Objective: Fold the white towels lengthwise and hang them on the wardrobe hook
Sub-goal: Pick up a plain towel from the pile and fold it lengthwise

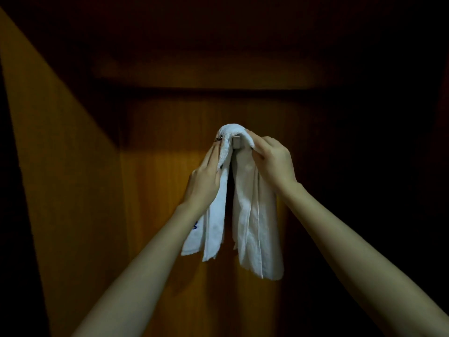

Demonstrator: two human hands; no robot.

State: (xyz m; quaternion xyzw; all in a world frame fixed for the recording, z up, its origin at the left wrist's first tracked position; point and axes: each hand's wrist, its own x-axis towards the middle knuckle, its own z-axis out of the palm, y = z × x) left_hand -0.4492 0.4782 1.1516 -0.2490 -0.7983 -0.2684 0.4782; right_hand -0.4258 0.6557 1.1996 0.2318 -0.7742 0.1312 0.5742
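A white towel (pixel 252 215) covers the hook (pixel 237 142) on the brown wall (pixel 158 190). Flat left hand (pixel 205 177) presses it; right hand (pixel 274 161) pinches it.

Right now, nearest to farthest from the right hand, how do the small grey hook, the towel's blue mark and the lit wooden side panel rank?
From the right hand:
1. Small grey hook, just left, under the white towel.
2. Blue mark, lower left on that towel.
3. Lit wooden side panel, far left.
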